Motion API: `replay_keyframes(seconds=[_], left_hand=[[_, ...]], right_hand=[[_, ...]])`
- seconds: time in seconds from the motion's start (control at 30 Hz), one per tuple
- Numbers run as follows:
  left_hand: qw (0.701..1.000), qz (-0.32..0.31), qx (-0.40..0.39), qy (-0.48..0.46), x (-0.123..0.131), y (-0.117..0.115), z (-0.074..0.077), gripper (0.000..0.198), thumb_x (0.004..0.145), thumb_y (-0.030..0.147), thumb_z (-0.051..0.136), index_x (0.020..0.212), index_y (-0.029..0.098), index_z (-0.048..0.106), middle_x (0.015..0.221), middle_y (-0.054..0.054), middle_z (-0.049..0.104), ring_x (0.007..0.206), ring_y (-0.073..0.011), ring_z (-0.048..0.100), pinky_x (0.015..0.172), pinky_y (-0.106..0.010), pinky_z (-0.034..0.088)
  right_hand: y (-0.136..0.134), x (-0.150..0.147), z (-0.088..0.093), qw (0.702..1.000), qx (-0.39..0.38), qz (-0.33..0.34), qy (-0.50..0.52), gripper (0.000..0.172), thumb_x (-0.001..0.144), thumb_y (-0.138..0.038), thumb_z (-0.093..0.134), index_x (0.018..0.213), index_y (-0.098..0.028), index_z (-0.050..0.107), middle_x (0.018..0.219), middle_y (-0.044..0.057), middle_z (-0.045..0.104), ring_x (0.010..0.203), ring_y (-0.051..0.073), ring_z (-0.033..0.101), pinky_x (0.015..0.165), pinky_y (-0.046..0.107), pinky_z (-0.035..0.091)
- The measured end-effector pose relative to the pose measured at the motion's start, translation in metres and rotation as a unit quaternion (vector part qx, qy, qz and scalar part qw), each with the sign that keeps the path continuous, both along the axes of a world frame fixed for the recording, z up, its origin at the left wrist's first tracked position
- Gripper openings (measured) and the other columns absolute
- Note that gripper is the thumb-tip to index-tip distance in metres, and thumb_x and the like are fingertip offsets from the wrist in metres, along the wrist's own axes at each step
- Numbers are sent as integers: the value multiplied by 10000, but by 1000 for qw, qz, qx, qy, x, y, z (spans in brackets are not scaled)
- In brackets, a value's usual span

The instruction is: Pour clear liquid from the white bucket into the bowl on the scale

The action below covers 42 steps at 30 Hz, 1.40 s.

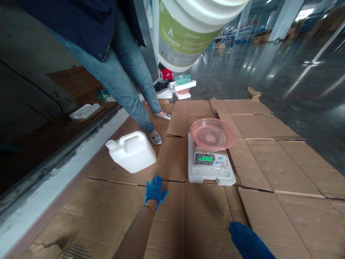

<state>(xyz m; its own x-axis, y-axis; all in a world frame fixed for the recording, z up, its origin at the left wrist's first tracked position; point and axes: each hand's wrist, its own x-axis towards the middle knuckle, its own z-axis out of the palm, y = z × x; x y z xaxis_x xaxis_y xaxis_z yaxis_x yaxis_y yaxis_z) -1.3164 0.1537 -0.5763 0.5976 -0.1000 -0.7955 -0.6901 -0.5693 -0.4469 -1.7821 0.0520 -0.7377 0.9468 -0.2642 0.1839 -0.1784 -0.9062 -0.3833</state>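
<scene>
My left hand (155,190), in a blue glove, is open over the cardboard, with its thumb apart and nothing in it. Nearest to it lies a white plastic jug (134,154), tipped on its side with its neck to the left. At the lower right is my right hand (246,239), gloved in blue and cut by the frame edge; its fingers do not show clearly. Between and beyond my hands, a digital scale (219,160) with a lit green display stands on a white foam block (211,176). A pink plastic basin (212,131) sits on the scale.
A large white bucket (188,30) with a green label looms at the top, its support out of view. Another person in jeans (132,72) stands at the left. Flattened cardboard (272,154) covers the floor. Foam pieces and a green basin (182,79) are farther back.
</scene>
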Motion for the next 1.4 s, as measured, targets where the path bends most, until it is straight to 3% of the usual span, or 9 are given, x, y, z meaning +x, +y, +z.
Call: replay_keyframes(seconds=[0.13, 0.4, 0.57, 0.77, 0.9, 1.07, 1.2, 1.4], left_hand=[[1000, 1, 3, 1, 0, 0, 1, 831, 1053, 512, 448, 1741, 118, 199, 1807, -94, 98, 1686, -337, 204, 1391, -618, 136], [1000, -1, 15, 2, -1, -4, 5, 829, 1059, 513, 439, 1741, 117, 186, 1808, -94, 87, 1687, -334, 198, 1391, -615, 130], [1000, 1, 10, 3, -1, -3, 4, 826, 1058, 516, 434, 1740, 118, 193, 1806, -91, 95, 1689, -331, 195, 1393, -615, 121], [1000, 2, 3, 2, -1, -1, 3, 823, 1050, 498, 442, 1739, 115, 205, 1805, -90, 96, 1685, -338, 205, 1392, -620, 120], [1000, 3, 6, 2, -1, 1, 2, 817, 1056, 508, 427, 1741, 126, 198, 1807, -86, 91, 1689, -333, 192, 1394, -617, 112], [1000, -1, 8, 2, 0, 2, 1, 823, 1051, 504, 441, 1741, 123, 202, 1806, -91, 89, 1688, -333, 197, 1392, -619, 118], [1000, -7, 7, 2, 0, -1, 2, 823, 1049, 499, 442, 1736, 106, 215, 1802, -104, 105, 1676, -348, 229, 1386, -625, 150], [1000, -5, 8, 4, -1, -5, 4, 831, 1041, 495, 442, 1736, 103, 209, 1803, -103, 110, 1677, -345, 226, 1385, -628, 148]], right_hand=[[-5, 5, 6, 1000, 2, 7, -4, 445, 830, -36, 443, 1041, -187, 805, 1194, 109, 676, 1147, 253, 583, 984, 363, 497], [1, -6, -6, 999, -29, 37, 8, 440, 810, -84, 499, 1089, -207, 817, 1255, 117, 659, 1194, 289, 565, 988, 402, 499], [-2, -4, 1, 1000, -18, 16, 11, 444, 857, -66, 466, 1071, -216, 825, 1237, 94, 672, 1186, 248, 572, 1006, 366, 491], [-5, -4, -4, 1000, -6, 12, -17, 432, 890, -88, 444, 1078, -217, 811, 1251, 77, 673, 1195, 242, 573, 989, 367, 498], [-15, 13, 8, 999, -2, 23, -44, 382, 887, -47, 464, 1048, -192, 779, 1163, 57, 693, 1099, 224, 600, 932, 338, 505], [-7, 25, 12, 984, 27, -101, -142, 412, 862, 8, 347, 895, -160, 722, 1008, 78, 683, 1003, 221, 577, 887, 353, 464], [4, -1, -7, 1000, -3, 8, -4, 449, 892, -51, 445, 1089, -215, 814, 1267, 91, 662, 1211, 242, 570, 1007, 374, 500], [8, -19, -23, 999, -16, 35, 20, 451, 885, -83, 460, 1114, -207, 828, 1272, 124, 660, 1189, 263, 597, 974, 375, 547]])
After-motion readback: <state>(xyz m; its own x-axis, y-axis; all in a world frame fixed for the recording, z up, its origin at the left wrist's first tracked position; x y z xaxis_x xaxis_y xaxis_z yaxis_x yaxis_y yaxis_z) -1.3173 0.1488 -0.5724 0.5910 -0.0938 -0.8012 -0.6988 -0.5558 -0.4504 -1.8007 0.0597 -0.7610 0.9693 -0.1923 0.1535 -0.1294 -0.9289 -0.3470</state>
